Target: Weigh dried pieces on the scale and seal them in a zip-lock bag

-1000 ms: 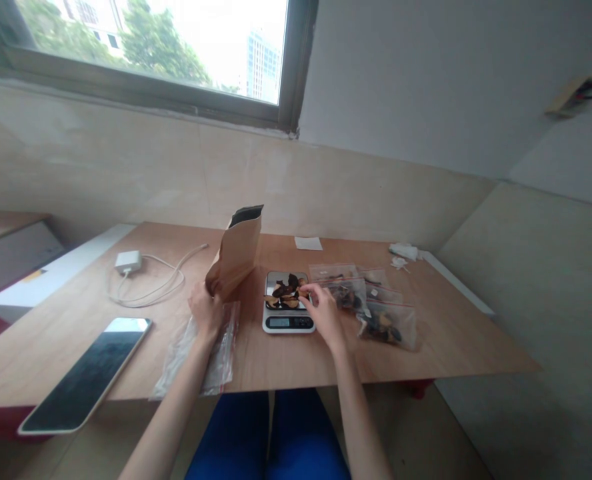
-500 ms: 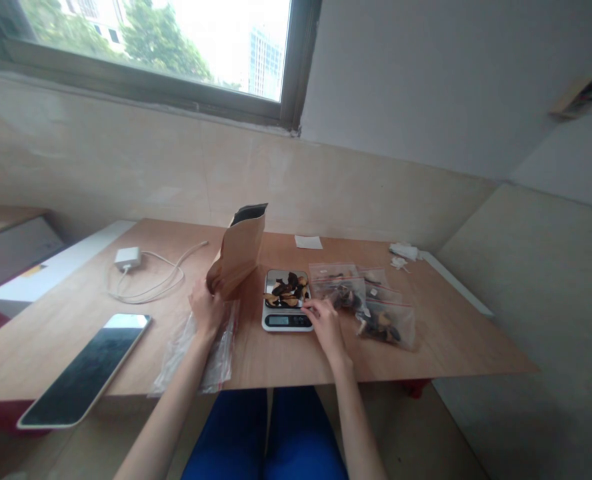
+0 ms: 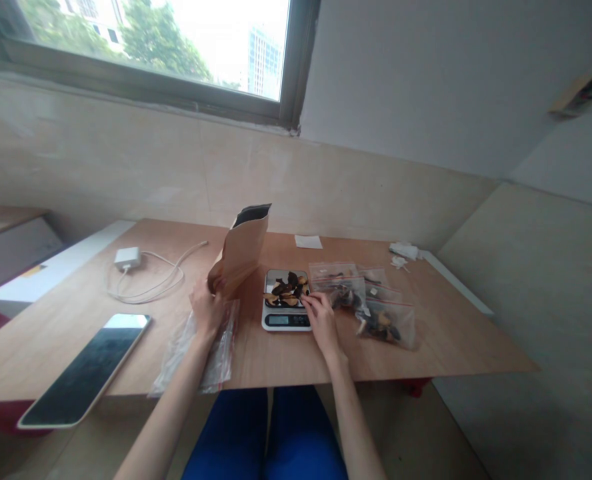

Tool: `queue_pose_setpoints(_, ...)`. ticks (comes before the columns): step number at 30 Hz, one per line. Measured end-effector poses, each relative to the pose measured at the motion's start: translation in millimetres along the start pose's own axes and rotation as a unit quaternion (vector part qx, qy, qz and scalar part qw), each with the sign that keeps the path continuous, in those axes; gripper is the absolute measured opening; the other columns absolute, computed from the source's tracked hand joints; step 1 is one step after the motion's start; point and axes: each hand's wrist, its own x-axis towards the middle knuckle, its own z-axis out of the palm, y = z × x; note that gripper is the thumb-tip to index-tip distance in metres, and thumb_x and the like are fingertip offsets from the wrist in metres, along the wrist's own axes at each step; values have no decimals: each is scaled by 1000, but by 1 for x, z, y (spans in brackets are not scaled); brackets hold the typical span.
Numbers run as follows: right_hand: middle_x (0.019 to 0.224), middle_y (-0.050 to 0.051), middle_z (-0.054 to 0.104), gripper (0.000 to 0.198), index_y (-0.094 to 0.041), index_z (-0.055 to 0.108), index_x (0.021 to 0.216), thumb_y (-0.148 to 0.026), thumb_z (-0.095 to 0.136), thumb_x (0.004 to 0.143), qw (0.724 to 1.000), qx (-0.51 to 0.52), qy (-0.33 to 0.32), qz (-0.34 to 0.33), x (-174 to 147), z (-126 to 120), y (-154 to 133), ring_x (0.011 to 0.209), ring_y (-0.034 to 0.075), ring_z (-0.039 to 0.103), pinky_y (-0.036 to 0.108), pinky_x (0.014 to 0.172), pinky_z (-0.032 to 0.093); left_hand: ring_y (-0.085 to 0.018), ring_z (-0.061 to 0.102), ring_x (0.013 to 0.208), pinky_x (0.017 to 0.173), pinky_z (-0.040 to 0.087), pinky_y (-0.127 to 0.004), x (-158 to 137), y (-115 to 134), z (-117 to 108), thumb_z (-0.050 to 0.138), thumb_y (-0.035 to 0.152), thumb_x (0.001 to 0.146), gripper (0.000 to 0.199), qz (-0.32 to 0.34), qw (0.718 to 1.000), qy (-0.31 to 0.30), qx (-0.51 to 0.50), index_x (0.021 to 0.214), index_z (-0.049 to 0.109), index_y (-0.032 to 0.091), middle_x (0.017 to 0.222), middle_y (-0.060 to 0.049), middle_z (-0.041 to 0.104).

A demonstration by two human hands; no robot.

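From the head view, the left hand (image 3: 207,308) grips the base of a tilted brown paper bag (image 3: 240,251) standing on the counter (image 3: 426,347), left of the scale (image 3: 286,308). The right hand (image 3: 321,319) reaches the scale's right edge, its fingers (image 3: 307,299) pinched narrow at the dark dried pieces (image 3: 287,289) piled there; whether they hold 1 cannot be told.

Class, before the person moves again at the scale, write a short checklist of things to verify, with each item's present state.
1. Paper bag upright, steadied by left hand: ok.
2. Dried pieces sit on the scale platform: ok.
3. Right hand off the platform: not ok, fingertips at its edge.
4. Display readable: cannot tell.
5. Empty zip bags within reach: ok.
6. Filled bags clear of the scale: cannot tell.
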Motion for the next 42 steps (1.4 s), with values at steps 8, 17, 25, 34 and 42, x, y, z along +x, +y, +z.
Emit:
queue_pose_setpoints(8, 113, 14, 59, 33, -14, 55, 114, -26, 35, 92, 999, 7, 47, 5, 2, -14, -19, 109, 20, 53, 39, 96, 42, -23, 55, 78, 76, 40, -37, -2, -2, -1, 46, 34, 82, 24, 45, 999, -8, -18, 88, 59, 15, 83, -9, 61)
queue_pose_setpoints(17, 104, 8, 62, 26, -19, 57, 107, -18, 36, 91, 982, 16, 153, -106, 18, -46, -74, 101, 18, 56, 36, 90, 45, -23, 55, 86, 79, 35, -35, -11, 6, -8, 40, 21, 84, 28, 181, 983, -19, -15, 105, 59, 17, 97, -11, 64)
queue_pose_setpoints(25, 101, 9, 58, 21, -19, 62, 96, -20, 41, 90, 986, -56, 97, -122, 17, -57, -86, 100, 19, 54, 36, 89, 45, -24, 55, 91, 80, 34, -34, -11, 3, -7, 41, 33, 88, 31, 209, 978, 15, -28, 108, 59, 17, 101, -12, 64)
queue_pose_setpoints(34, 95, 7, 63, 17, -20, 59, 88, -16, 43, 89, 979, -57, 38, -190, 26, -61, -95, 100, 19, 54, 37, 91, 44, -24, 56, 97, 84, 35, -35, -13, 4, -7, 37, 38, 90, 35, 194, 980, 6, -40, 109, 58, 19, 106, -12, 63)
queue_pose_setpoints(42, 83, 5, 62, 19, -19, 58, 75, -15, 45, 88, 982, -40, -103, -152, 41, -63, -103, 85, 18, 56, 31, 76, 47, -24, 55, 99, 84, 36, -35, -11, 6, -7, 37, 35, 89, 33, 191, 981, -5, -44, 108, 58, 18, 107, -12, 64)
